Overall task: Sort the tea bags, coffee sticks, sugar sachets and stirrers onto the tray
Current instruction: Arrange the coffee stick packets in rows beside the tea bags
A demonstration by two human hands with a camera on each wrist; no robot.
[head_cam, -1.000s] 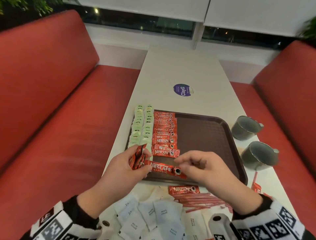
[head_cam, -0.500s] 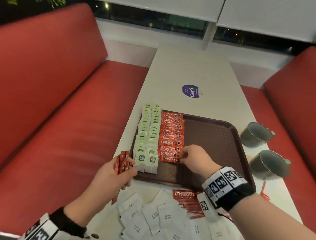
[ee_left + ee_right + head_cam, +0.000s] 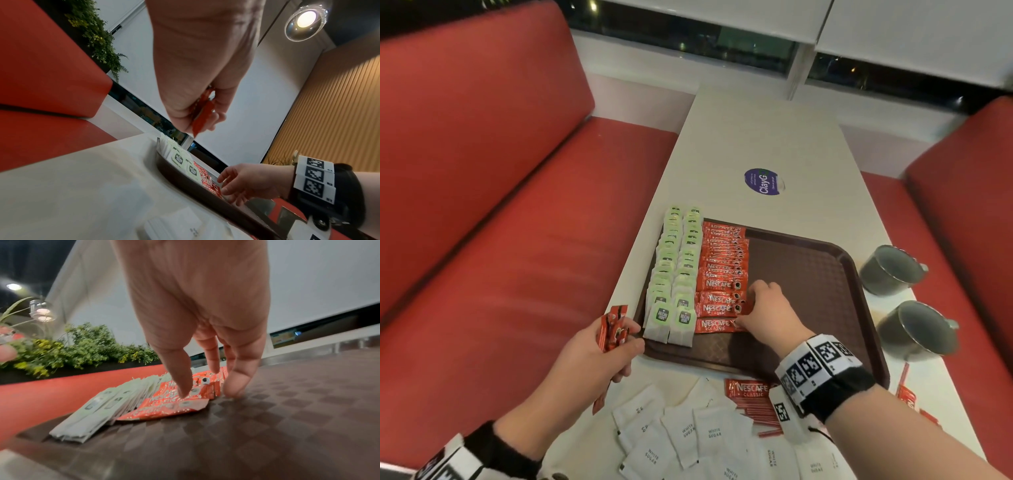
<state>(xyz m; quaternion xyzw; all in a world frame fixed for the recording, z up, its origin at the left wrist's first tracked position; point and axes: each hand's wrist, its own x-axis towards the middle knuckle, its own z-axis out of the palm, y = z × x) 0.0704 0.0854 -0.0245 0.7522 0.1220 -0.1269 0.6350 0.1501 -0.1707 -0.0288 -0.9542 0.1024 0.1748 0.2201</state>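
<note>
A brown tray (image 3: 811, 274) carries two rows of green tea bags (image 3: 676, 274) along its left side and a column of red coffee sticks (image 3: 722, 270) beside them. My right hand (image 3: 751, 308) is open, its straight fingertips (image 3: 183, 391) touching the right ends of the nearest sticks (image 3: 170, 407). My left hand (image 3: 625, 346) hovers just left of the tray's near corner and grips a small bundle of coffee sticks (image 3: 613, 327), which also show red in the left wrist view (image 3: 202, 118). White sugar sachets (image 3: 688, 435), one loose coffee stick (image 3: 748, 389) and thin red stirrers (image 3: 763, 416) lie on the table in front of the tray.
Two grey metal cups (image 3: 890, 269) (image 3: 917, 329) stand on the white table (image 3: 756, 137) right of the tray. A purple sticker (image 3: 763, 181) is beyond it. Red bench seats (image 3: 517, 240) flank both sides. The tray's right half is bare.
The stick held between both hands now lies at the near end of the column; my right hand released it and touches the sticks' ends. My left hand drew back left with its bundle.
</note>
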